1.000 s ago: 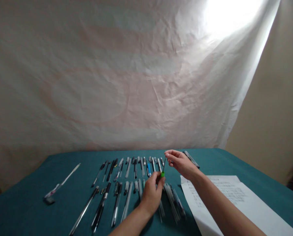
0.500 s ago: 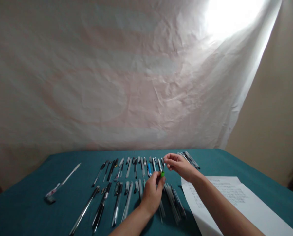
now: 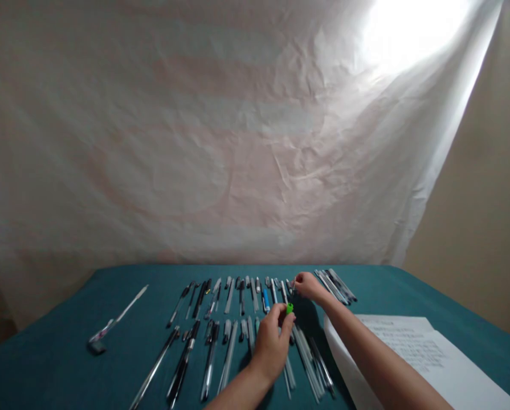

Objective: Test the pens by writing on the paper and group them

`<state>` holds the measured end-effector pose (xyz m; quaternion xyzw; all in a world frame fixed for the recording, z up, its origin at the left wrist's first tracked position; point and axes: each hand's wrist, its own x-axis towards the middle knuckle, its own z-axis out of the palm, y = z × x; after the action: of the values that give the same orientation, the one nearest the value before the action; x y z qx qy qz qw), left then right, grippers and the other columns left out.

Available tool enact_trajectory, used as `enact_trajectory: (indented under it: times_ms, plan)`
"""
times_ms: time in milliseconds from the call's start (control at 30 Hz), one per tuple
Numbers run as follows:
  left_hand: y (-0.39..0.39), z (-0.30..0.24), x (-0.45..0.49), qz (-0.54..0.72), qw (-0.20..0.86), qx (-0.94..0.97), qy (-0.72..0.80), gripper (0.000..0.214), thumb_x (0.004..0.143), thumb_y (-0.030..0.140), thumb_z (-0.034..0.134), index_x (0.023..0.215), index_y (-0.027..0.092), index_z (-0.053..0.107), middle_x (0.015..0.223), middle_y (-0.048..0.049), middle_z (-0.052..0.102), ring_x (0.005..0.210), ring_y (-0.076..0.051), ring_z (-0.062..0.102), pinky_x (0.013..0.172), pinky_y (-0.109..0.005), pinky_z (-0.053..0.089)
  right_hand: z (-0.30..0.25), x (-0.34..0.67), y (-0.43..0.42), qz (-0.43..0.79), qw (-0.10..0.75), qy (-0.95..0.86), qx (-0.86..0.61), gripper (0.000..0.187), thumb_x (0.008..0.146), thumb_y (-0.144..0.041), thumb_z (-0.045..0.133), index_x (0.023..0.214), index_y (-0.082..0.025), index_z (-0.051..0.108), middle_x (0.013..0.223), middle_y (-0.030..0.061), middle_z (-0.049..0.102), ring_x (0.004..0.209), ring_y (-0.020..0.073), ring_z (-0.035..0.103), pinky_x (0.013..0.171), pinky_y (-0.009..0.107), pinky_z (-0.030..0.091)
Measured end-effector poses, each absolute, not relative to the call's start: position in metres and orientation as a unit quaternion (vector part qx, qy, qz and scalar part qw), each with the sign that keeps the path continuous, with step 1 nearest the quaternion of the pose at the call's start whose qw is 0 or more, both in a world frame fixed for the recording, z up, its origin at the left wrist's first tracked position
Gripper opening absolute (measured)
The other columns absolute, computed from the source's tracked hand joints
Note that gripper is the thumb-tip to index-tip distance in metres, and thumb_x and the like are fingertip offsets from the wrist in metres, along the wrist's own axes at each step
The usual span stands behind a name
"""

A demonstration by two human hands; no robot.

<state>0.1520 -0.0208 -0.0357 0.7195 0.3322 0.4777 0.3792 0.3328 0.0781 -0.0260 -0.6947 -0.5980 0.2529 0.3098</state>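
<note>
My left hand (image 3: 274, 341) is closed around a small bright green piece (image 3: 289, 308), which pokes up between thumb and forefinger; its kind is too small to tell. Farther back, my right hand (image 3: 308, 286) pinches a thin dark piece (image 3: 293, 288) at its fingertips, beside the right end of the back row of pens. The pinched piece is small and partly hidden. Under and around my left hand lie pens and clear barrels, among them a blue pen (image 3: 265, 300) and a clear-barrelled pen (image 3: 228, 357) with its cap beside it.
Two rows of pens with caps lie across the green tablecloth (image 3: 58, 341). A bundle of pens (image 3: 335, 286) sits at the back right, and loose clear tubes (image 3: 308, 364) lie in front. Handwritten paper (image 3: 408, 353) covers the right side. A lone white pen (image 3: 129, 306) is at left.
My right hand has moved down and slightly right, away from the green piece, to the pens' back row. My left hand still grips the green piece. The view has shifted slightly.
</note>
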Motion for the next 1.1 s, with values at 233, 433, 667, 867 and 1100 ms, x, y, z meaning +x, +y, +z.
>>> enact_trajectory:
  times_ms: [233, 433, 667, 867, 1100]
  plan:
    - [-0.021, -0.034, 0.151, 0.472, 0.377, 0.724, 0.333, 0.018, 0.090, 0.031, 0.042, 0.092, 0.017, 0.055, 0.084, -0.0035, 0.061, 0.078, -0.018, 0.058, 0.071, -0.026, 0.040, -0.042, 0.320, 0.088, 0.213, 0.269, -0.578, -0.741, 0.029, 0.086, -0.029, 0.053, 0.112, -0.016, 0.053, 0.114, 0.0076, 0.055, 0.097, 0.0193, 0.056, 0.080, 0.037, 0.048]
    - [-0.022, -0.035, 0.150, 0.472, 0.374, 0.725, 0.334, 0.018, 0.090, 0.030, 0.043, 0.092, 0.017, 0.056, 0.085, -0.0044, 0.062, 0.079, -0.018, 0.057, 0.071, -0.027, 0.039, -0.021, 0.335, 0.071, 0.255, 0.341, -0.583, -0.692, 0.021, 0.080, -0.032, 0.058, 0.077, -0.012, 0.062, 0.066, 0.0021, 0.059, 0.066, 0.0157, 0.059, 0.060, 0.027, 0.045]
    - [-0.021, -0.037, 0.150, 0.471, 0.377, 0.727, 0.329, 0.018, 0.089, 0.031, 0.044, 0.091, 0.018, 0.056, 0.083, -0.0037, 0.061, 0.078, -0.018, 0.056, 0.070, -0.027, 0.039, 0.028, 0.340, 0.014, 0.308, 0.517, -0.581, -0.548, 0.037, 0.076, -0.053, 0.053, 0.085, -0.018, 0.054, 0.059, -0.0041, 0.050, 0.049, 0.0091, 0.045, 0.048, 0.021, 0.035]
    - [-0.022, -0.038, 0.151, 0.472, 0.371, 0.728, 0.332, 0.020, 0.090, 0.032, 0.043, 0.092, 0.017, 0.056, 0.083, -0.0039, 0.062, 0.076, -0.018, 0.056, 0.069, -0.027, 0.039, 0.050, 0.321, -0.010, 0.351, 0.592, -0.569, -0.450, 0.032, 0.074, -0.046, 0.062, 0.081, -0.015, 0.056, 0.056, -0.0043, 0.047, 0.048, 0.0071, 0.040, 0.044, 0.020, 0.029]
    - [-0.022, -0.039, 0.151, 0.472, 0.373, 0.728, 0.327, 0.020, 0.089, 0.034, 0.044, 0.092, 0.018, 0.056, 0.084, -0.0041, 0.062, 0.077, -0.019, 0.057, 0.070, -0.027, 0.039, 0.048, 0.311, -0.010, 0.366, 0.595, -0.570, -0.434, 0.032, 0.074, -0.046, 0.062, 0.082, -0.015, 0.058, 0.055, -0.0052, 0.046, 0.045, 0.0058, 0.037, 0.042, 0.020, 0.026]
